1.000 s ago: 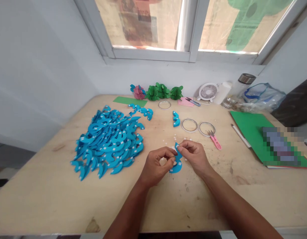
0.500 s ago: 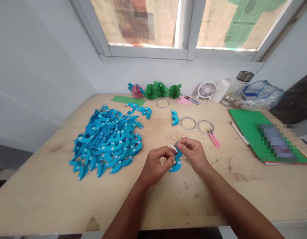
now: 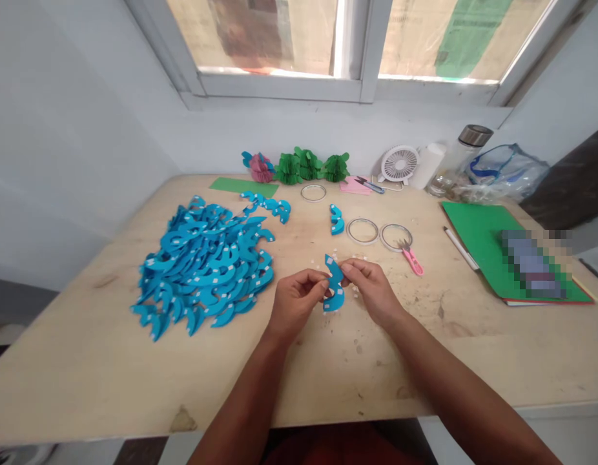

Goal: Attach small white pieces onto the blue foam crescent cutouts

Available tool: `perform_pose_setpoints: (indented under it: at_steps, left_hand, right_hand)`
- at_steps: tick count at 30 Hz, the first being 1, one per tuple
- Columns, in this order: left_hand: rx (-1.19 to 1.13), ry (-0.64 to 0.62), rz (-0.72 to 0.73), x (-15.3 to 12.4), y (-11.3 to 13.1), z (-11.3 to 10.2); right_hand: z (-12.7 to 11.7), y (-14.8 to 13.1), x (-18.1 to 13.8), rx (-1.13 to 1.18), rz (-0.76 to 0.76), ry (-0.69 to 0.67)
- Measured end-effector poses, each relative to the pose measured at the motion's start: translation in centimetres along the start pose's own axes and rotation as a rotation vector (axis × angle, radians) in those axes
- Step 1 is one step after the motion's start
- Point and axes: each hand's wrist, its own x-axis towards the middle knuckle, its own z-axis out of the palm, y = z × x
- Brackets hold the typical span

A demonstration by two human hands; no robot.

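Between my two hands is a wavy blue paper cutout (image 3: 334,301) dotted with small white squares. My left hand (image 3: 299,298) pinches its left edge between thumb and forefinger. On the other side, the thumb and fingers of my right hand (image 3: 371,287) close on the cutout's right edge. Tiny white bits (image 3: 356,292) are scattered on the table around it. A big pile of similar blue cutouts (image 3: 206,258) lies to the left of my hands. Another blue cutout stack (image 3: 336,220) rests farther back, beyond my hands.
Rolls of tape (image 3: 362,231) and pink snips (image 3: 412,258) lie right of centre. A green folder (image 3: 487,258) with a blurred item and a white pen (image 3: 461,248) are at right. Green paper ornaments (image 3: 309,165), a small fan (image 3: 400,164) and a bottle (image 3: 466,155) line the wall.
The blue cutout is now more fully in sight, its upper end uncovered. My right hand has shifted from its top to its right edge. The whole view has tilted slightly.
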Motion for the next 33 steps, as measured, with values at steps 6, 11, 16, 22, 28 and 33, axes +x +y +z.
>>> perform_pose_setpoints:
  at_steps: [6,11,16,22,28,33]
  left_hand:
    - [-0.026,0.112,0.036,0.2,0.2,0.1]
    - [-0.061,0.122,0.039,0.1,0.4,0.2]
    - [-0.1,0.105,0.023,0.1,0.2,0.2]
    - [-0.128,0.034,-0.037,0.4,-0.3,-0.1]
    - [-0.173,0.049,-0.088,0.6,-0.8,0.1]
    - [-0.184,0.067,-0.099,0.7,-1.3,0.0]
  right_hand:
    - [0.2,0.2,-0.1,-0.02,0.051,-0.065]
    - [0.4,0.7,-0.1,-0.072,0.048,-0.059]
    - [0.4,0.9,0.0,-0.107,0.034,-0.04]
    - [0.2,1.2,0.0,-0.11,0.008,-0.025]
    - [0.1,1.3,-0.1,-0.145,-0.003,-0.041]
    - [0.3,1.2,0.0,-0.148,0.005,-0.027]
